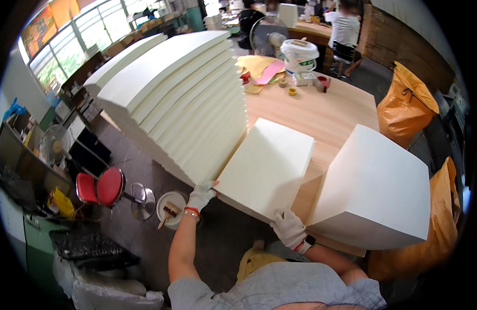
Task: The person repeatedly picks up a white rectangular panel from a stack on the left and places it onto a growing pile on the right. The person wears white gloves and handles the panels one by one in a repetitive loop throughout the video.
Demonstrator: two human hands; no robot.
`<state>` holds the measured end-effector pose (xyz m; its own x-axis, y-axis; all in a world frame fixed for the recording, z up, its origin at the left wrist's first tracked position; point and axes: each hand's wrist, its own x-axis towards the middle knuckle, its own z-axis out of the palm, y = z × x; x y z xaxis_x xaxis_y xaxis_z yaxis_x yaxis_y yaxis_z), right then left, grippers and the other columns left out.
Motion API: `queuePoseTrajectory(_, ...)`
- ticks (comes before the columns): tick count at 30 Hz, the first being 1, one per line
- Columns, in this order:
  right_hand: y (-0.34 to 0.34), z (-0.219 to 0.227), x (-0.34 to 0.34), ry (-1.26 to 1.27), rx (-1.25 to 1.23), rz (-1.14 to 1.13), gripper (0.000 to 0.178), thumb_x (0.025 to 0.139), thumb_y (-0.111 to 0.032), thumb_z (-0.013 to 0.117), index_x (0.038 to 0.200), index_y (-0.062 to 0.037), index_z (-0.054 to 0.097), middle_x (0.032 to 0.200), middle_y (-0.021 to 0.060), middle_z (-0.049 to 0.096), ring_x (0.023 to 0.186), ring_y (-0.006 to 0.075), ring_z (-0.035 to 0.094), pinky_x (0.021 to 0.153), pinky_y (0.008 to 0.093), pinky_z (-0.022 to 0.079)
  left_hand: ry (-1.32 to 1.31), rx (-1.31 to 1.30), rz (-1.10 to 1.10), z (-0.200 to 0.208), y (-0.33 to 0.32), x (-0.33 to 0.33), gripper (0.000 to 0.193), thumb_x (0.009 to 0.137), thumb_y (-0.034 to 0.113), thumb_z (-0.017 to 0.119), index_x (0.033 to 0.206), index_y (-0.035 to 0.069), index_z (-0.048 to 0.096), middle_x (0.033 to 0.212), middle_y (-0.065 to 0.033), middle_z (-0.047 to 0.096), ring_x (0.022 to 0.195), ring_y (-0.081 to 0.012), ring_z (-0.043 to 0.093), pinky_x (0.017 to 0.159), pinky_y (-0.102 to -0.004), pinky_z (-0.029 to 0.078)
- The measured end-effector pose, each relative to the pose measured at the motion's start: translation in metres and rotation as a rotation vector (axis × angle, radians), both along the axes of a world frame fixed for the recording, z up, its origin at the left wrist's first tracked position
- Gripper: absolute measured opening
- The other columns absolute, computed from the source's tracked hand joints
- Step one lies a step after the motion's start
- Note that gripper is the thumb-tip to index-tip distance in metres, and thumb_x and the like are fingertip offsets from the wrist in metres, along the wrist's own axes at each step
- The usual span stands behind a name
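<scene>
A flat white rectangular panel (267, 165), looking like a box lid, lies in front of me near the table's front edge. My left hand (202, 196), in a white glove with a red cuff, grips its near left corner. At the near right corner my right hand (288, 229), gloved too and with a dark watch at the wrist, has its fingers curled on the edge. The undersides of both grips are hidden. Left of the panel rises a tall stack of similar white pieces (184, 113). Another white stack (375, 186) stands right of my right hand.
On the wooden table (342, 106) are a white bucket (299, 56), tape rolls (291, 92) and coloured paper (269, 72). A pail (171, 209) with a brush (170, 211) and a red stool (110, 187) stand on the floor. Orange sacks (404, 111) are at right; people sit beyond.
</scene>
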<state>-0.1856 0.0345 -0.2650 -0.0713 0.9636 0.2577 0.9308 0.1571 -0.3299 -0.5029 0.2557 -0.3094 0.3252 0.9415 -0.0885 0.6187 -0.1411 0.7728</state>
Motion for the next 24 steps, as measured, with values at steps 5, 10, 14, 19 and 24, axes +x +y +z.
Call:
queuePoseTrajectory(5,-0.017,0.03,0.02,0.156,-0.14,0.095,0.042,0.092,-0.031,0.067,0.127,-0.0085,0.058,0.107,0.0211,0.058,0.094,0.0396,0.065,0.078,0.0504,0.055,0.149,0.28,-0.123,0.0,-0.017,-0.007,0.061,0.086,0.014,0.073,0.144,0.01,0.056,0.133,-0.0226,0.063,0.12,-0.0368,0.062,0.101,-0.0403,0.049)
queuePoseTrajectory(10,-0.09,0.104,0.084,0.52,-0.393,0.193,0.043,0.101,-0.039,0.06,0.125,-0.0037,0.066,0.111,0.0199,0.071,0.106,0.0348,0.068,0.095,0.0415,0.052,0.417,0.454,-0.063,0.061,-0.06,0.019,0.069,0.085,0.024,0.077,0.147,0.01,0.051,0.137,-0.0237,0.061,0.124,-0.0427,0.059,0.102,-0.0464,0.049)
queuePoseTrajectory(14,-0.185,0.166,0.152,0.615,0.505,0.013,0.005,0.093,-0.011,0.07,0.093,-0.008,0.074,0.093,0.013,0.075,0.081,0.0261,0.074,0.07,0.0362,0.059,0.206,0.53,-0.218,0.172,-0.089,0.11,0.062,0.085,0.02,0.079,0.141,0.008,0.056,0.135,-0.023,0.063,0.118,-0.0415,0.063,0.095,-0.0444,0.054)
queuePoseTrajectory(19,-0.254,0.196,0.245,-0.081,0.934,-0.907,0.023,0.099,-0.01,0.061,0.118,0.0038,0.063,0.109,0.0203,0.065,0.103,0.0356,0.062,0.089,0.0455,0.051,-0.188,0.821,-0.75,0.276,-0.142,0.235,0.055,0.077,0.009,0.085,0.128,0.008,0.066,0.128,-0.0136,0.07,0.109,-0.0349,0.07,0.088,-0.0372,0.058)
queuePoseTrajectory(24,-0.289,0.178,0.287,0.343,0.461,-1.135,0.028,0.1,-0.032,0.061,0.092,-0.0062,0.063,0.084,0.0191,0.065,0.082,0.04,0.065,0.072,0.0484,0.049,-0.284,0.859,-1.251,0.333,-0.207,0.346,0.047,0.078,0.013,0.084,0.123,0.011,0.067,0.121,-0.0108,0.072,0.105,-0.03,0.071,0.084,-0.0373,0.058)
